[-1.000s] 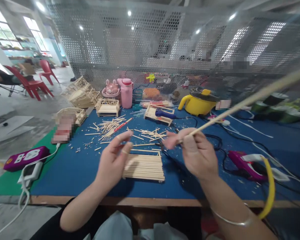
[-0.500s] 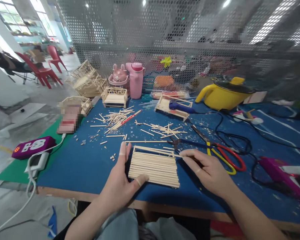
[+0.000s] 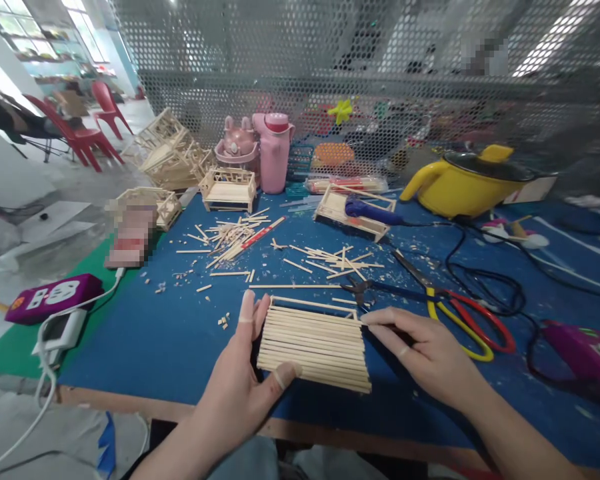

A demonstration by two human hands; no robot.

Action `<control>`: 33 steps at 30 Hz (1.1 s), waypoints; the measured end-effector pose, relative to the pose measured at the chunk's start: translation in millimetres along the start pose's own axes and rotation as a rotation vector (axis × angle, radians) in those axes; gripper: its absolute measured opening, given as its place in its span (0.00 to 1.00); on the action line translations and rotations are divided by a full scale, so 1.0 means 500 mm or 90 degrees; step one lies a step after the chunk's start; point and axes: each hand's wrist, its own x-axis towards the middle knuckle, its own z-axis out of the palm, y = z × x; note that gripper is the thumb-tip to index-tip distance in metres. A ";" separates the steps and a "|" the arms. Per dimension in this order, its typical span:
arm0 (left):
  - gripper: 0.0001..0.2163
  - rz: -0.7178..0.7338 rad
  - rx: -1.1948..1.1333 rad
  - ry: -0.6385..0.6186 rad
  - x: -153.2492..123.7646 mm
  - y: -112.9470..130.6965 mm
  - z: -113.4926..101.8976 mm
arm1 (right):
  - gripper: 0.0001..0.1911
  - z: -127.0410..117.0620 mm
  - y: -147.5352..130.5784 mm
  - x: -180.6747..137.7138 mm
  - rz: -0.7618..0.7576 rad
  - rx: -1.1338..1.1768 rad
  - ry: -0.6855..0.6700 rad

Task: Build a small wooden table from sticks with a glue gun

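Slat panel [image 3: 313, 347] lies near the front edge of the blue-covered counter [image 3: 135, 347], between the two hands. Left hand [image 3: 247, 373] grips its left end, thumb over the front slats, fingers at the back corner. Right hand [image 3: 395, 333] has thumb and forefinger pinched on the right end of the rearmost wooden stick [image 3: 315, 315]; contents of its curled palm cannot be told. A thin rail [image 3: 310, 305] runs behind, with a narrow gap before the slats.

Pliers [image 3: 361, 288] and scissors [image 3: 433, 293] lie behind the right hand; a loose stick [image 3: 295, 287] lies just beyond the panel.

Step in hand, judged: seating that stick against its neighbour. Next move seems to call for light pressure, ends lined up, left hand steadying.
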 end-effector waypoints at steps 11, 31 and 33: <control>0.27 0.188 0.278 0.063 -0.005 -0.012 0.017 | 0.09 -0.003 -0.002 -0.007 -0.040 0.018 -0.010; 0.29 0.159 0.279 0.062 -0.003 -0.013 0.019 | 0.08 -0.003 0.004 0.008 -0.070 0.004 -0.046; 0.29 0.158 0.281 0.067 -0.004 -0.012 0.022 | 0.08 -0.003 0.005 0.010 -0.079 -0.012 -0.048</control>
